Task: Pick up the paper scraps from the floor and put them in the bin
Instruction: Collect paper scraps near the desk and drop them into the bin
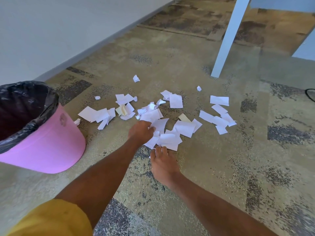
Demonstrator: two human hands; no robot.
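Observation:
Several white and pale yellow paper scraps [185, 127] lie scattered over the patterned carpet in the middle of the view. A pink bin [51, 142] lined with a black bag stands at the left, its mouth open toward me. My left hand [140, 132] reaches into the pile, its fingers curled round a few white scraps at the pile's near edge. Just below it, my right hand [162, 165] lies low on the carpet with its fingertips touching the closest scraps [168, 141]; whether it grips any paper I cannot tell.
A white table leg [228, 38] stands on the carpet behind the scraps at the right. A grey wall and skirting [81, 53] run diagonally behind the bin. A dark cable [311, 94] shows at the right edge. Small crumpled bits [136, 78] lie further back.

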